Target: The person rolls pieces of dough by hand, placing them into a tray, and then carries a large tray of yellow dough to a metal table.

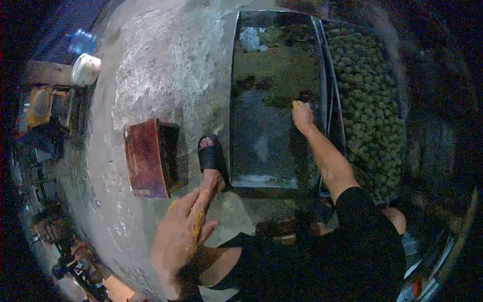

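R hand [302,115] at tray [271,180] edge, grip can't tell — L hand [181,234] grip spread.

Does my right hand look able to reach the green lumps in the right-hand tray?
Probably yes: the right hand rests at the edge of the dark tray, beside the uncovered green lumps; only rims lie between.

Person, seen from own head camera: black short-sleeved top [367,236], sleeve ending above the elbow; forearms bare; black open-toed slide sandal [211,157] on one foot; left hand [178,236] ungloved, yellow residue smeared along the fingers; right hand [302,116] ungloved, yellow at a fingertip.
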Demonstrator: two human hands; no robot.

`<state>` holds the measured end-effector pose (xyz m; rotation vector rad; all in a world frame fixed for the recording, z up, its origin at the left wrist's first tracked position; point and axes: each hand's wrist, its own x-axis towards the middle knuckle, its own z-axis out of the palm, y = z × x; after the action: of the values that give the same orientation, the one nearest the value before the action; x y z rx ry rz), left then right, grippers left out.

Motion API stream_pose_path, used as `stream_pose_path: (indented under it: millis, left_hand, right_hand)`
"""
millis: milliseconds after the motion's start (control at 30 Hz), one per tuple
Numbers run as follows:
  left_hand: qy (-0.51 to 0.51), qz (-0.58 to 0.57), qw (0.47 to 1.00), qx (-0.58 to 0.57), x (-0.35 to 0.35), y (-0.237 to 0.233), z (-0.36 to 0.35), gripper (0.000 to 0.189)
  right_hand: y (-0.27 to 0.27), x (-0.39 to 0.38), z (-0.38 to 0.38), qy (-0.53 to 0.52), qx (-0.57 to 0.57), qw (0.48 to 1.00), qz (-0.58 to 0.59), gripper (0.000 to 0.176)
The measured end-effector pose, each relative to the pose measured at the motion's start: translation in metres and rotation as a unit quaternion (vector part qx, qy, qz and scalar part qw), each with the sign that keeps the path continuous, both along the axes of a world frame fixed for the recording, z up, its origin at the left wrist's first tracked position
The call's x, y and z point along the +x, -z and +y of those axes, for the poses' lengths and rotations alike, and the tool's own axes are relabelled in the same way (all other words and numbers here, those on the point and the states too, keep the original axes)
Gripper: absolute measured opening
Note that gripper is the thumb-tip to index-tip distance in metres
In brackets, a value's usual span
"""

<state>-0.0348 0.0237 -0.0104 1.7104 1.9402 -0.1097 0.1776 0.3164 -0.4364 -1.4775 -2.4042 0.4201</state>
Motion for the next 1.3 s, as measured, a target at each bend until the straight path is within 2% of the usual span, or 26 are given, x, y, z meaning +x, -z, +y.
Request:
stream_pose_path:
  millis: [67, 133, 167, 200, 267, 300, 333, 400, 433, 467, 533, 567, 633, 667, 733, 767, 833, 867, 933, 967, 1033, 1100, 1200, 1233, 1267, 1300]
  left_hand:
    - [-0.007, 0.003, 1.000, -0.007, -0.006, 0.004, 0.003, 0.063]
    - [-0.013, -0.008, 1.000, -0.017, -0.002, 0.003, 0.001, 0.064]
    - [-0.011, -0.006, 1.000, -0.024, -0.003, 0.001, 0.002, 0.064]
    - [-0.010, -0.001, 1.000, -0.021, -0.004, 0.000, 0.006, 0.064]
    - [-0.009, -0.002, 1.000, -0.017, -0.004, -0.001, 0.010, 0.064]
    - [-0.005, -0.003, 1.000, -0.016, -0.003, -0.001, 0.010, 0.063]
    - [-0.008, -0.005, 1.000, -0.022, -0.001, -0.001, 0.010, 0.063]
    - [-0.009, -0.001, 1.000, -0.027, 0.003, -0.001, 0.010, 0.061]
    - [-0.008, -0.002, 0.999, -0.033, 0.004, -0.001, 0.008, 0.061]
    - [-0.006, -0.007, 0.999, -0.033, 0.002, 0.001, 0.006, 0.060]
    - [-0.004, -0.011, 0.999, -0.031, 0.001, 0.000, 0.007, 0.060]
    - [-0.007, -0.014, 0.999, -0.033, 0.001, -0.004, 0.009, 0.059]
    - [-0.014, -0.017, 0.999, -0.038, 0.003, -0.004, 0.008, 0.059]
    - [-0.012, -0.013, 0.999, -0.027, 0.003, -0.002, 0.006, 0.059]
    - [-0.012, -0.006, 1.000, -0.020, 0.006, -0.002, 0.004, 0.058]
    - [-0.015, -0.010, 0.999, -0.027, 0.006, -0.002, 0.004, 0.058]
    - [-0.015, -0.015, 0.999, -0.034, 0.005, -0.003, 0.001, 0.058]
    - [-0.017, -0.029, 0.999, -0.009, 0.004, -0.002, -0.001, 0.059]
    - [-0.017, -0.055, 0.998, 0.023, 0.003, 0.001, -0.002, 0.060]
    - [-0.026, -0.054, 0.998, 0.013, 0.003, -0.002, -0.002, 0.059]
    - [-0.032, -0.052, 0.998, 0.008, 0.004, -0.003, -0.004, 0.059]
    - [0.001, -0.001, 1.000, 0.018, 0.004, -0.003, -0.007, 0.057]
    - [0.004, -0.013, 1.000, 0.003, 0.004, -0.005, -0.005, 0.058]
    - [0.010, -0.012, 1.000, 0.004, 0.001, -0.004, -0.007, 0.058]
    - [0.026, 0.000, 1.000, 0.017, -0.001, 0.000, -0.010, 0.058]
    - [0.038, 0.011, 0.999, 0.030, -0.001, 0.004, -0.012, 0.058]
  right_hand:
    - [-0.019, -0.005, 0.003, -0.073, 0.022, 0.996, -0.041, 0.010]
    - [-0.026, -0.001, 0.005, -0.074, -0.101, 0.992, -0.035, 0.009]
    - [-0.032, -0.001, 0.006, -0.136, -0.191, 0.951, -0.201, 0.009]
    - [-0.039, 0.005, -0.004, -0.138, -0.189, 0.951, -0.202, 0.009]
    - [-0.051, 0.023, -0.040, -0.283, -0.213, 0.933, -0.062, 0.012]
    - [-0.050, 0.017, -0.040, -0.253, -0.247, 0.932, -0.085, 0.023]
    - [-0.045, 0.013, -0.044, -0.256, -0.253, 0.929, -0.086, 0.023]
    - [-0.037, 0.004, -0.059, -0.197, -0.028, 0.979, 0.036, 0.034]
    - [-0.034, 0.000, -0.074, -0.191, -0.024, 0.981, -0.038, 0.036]
    - [-0.029, 0.008, -0.097, -0.190, -0.027, 0.981, -0.037, 0.036]
    - [-0.025, 0.029, -0.149, -0.368, -0.078, 0.917, -0.132, 0.032]
    - [-0.045, 0.022, -0.150, -0.368, -0.077, 0.917, -0.132, 0.032]
    - [-0.108, 0.000, -0.150, -0.427, -0.358, 0.774, -0.301, 0.030]
    - [-0.099, -0.008, -0.150, -0.431, -0.359, 0.772, -0.299, 0.030]
    - [-0.067, -0.025, -0.148, -0.378, -0.108, 0.918, -0.048, 0.030]
    - [-0.061, -0.024, -0.153, -0.379, -0.108, 0.918, -0.045, 0.030]
    - [-0.049, -0.009, -0.157, -0.430, 0.021, 0.902, -0.030, 0.030]
    - [-0.037, 0.019, -0.164, -0.428, 0.020, 0.903, -0.035, 0.030]
    - [-0.021, 0.085, -0.173, -0.602, -0.072, 0.785, -0.126, 0.025]
    - [-0.041, 0.088, -0.163, -0.599, -0.075, 0.785, -0.136, 0.025]
    - [-0.074, 0.079, -0.127, -0.470, -0.266, 0.805, -0.248, 0.028]
    - [-0.067, 0.059, -0.097, -0.310, -0.110, 0.940, -0.088, 0.035]
    - [-0.040, 0.047, -0.097, -0.226, -0.009, 0.962, -0.152, 0.041]
    - [-0.027, 0.059, -0.114, -0.271, -0.062, 0.951, -0.139, 0.043]
    - [-0.064, 0.066, -0.138, -0.336, -0.079, 0.915, -0.209, 0.041]
    - [-0.040, 0.089, -0.160, -0.382, -0.146, 0.889, -0.206, 0.041]
